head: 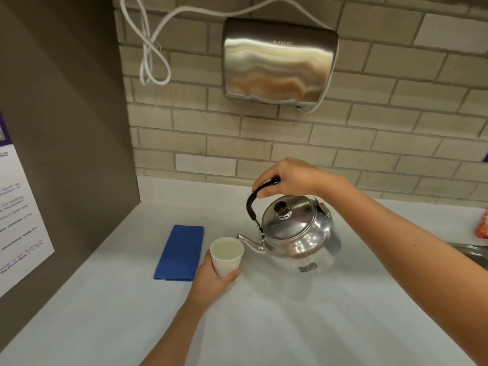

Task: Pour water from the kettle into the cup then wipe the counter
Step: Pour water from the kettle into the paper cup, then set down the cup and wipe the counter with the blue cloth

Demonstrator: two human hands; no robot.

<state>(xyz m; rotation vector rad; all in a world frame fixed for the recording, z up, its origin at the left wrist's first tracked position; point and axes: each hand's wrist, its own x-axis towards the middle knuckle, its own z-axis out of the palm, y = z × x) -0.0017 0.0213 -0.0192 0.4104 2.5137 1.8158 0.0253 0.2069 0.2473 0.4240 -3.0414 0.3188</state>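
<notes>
My right hand [295, 177] grips the black handle of a shiny steel kettle [295, 233], which hangs tilted to the left above the white counter [264, 326]. Its spout points at the rim of a small white paper cup [227, 256]. My left hand [211, 280] is wrapped around the cup from below and holds it slightly tipped. The cup holds water nearly to the brim. A folded blue cloth [181, 253] lies flat on the counter just left of the cup.
A steel hand dryer [278, 62] with a white cable is fixed to the tiled wall. A brown side panel carrying a printed notice [21, 220] bounds the counter on the left. At the right edge lie a sink rim [472, 253] and an orange packet [482, 225].
</notes>
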